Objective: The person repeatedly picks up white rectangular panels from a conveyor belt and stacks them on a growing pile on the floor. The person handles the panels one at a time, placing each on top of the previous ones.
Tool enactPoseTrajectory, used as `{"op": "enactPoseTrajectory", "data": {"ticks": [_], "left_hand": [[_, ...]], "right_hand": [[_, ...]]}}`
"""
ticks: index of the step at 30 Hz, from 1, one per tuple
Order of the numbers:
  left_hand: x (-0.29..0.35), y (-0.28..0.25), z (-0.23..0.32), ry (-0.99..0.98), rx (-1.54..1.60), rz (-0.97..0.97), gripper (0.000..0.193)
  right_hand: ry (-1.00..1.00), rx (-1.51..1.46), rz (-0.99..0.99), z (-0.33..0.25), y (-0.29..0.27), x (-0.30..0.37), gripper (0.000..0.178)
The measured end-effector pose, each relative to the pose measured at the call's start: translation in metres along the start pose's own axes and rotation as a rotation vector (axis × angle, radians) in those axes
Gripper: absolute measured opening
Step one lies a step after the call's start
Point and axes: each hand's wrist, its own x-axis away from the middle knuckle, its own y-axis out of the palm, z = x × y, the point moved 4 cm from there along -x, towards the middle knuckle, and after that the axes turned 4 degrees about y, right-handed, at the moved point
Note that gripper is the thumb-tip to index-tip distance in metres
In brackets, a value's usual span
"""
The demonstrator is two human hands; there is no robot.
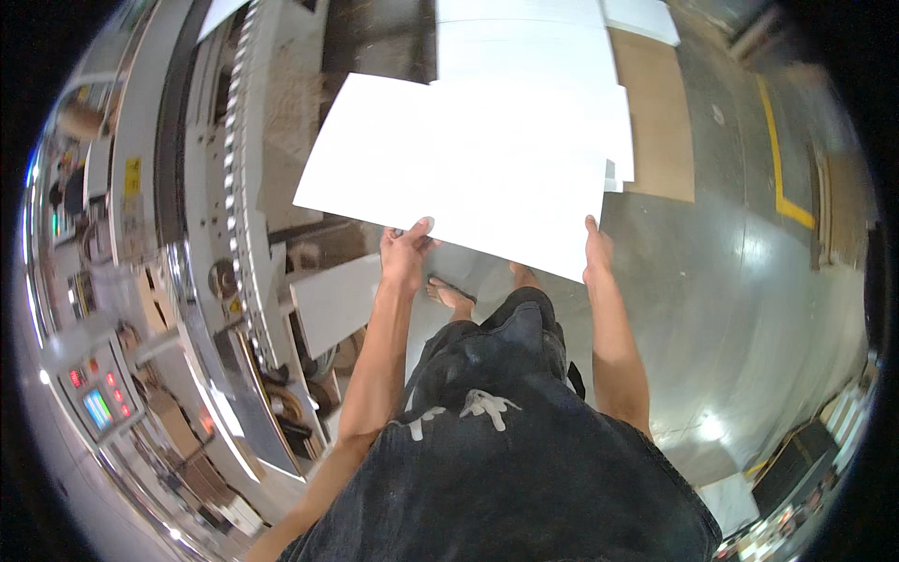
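A large flat white panel (449, 169) is held out in front of me, tilted so that its left end sits farther away. My left hand (405, 255) grips its near edge, thumb on top and fingers underneath. At the near right corner my right hand (597, 253) closes on the panel's side edge, its thumb pointing up along it. Beyond and partly beneath it lies a stack of white panels (524, 42), whose right edges show past the held one. How far the held panel is from the stack, I cannot tell.
Along my left runs a long machine with a toothed track (234, 169). A control box (95, 393) with a lit screen stands lower left. A brown board (660, 122) lies under the stack's right side. Yellow floor tape (777, 159) and brown stacked sheets (843, 211) are at right.
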Motion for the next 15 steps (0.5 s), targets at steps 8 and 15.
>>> {"op": "enactPoseTrajectory", "data": {"ticks": [8,15], "left_hand": [[0.105,-0.167,0.050,0.236,0.166,0.258,0.044],[0.179,-0.293,0.032,0.341,0.313,0.496,0.031]], "right_hand": [[-0.310,0.200,-0.224,0.010,0.124,0.109,0.048],[-0.473,0.354,-0.404,0.038,0.215,0.197,0.042]]}}
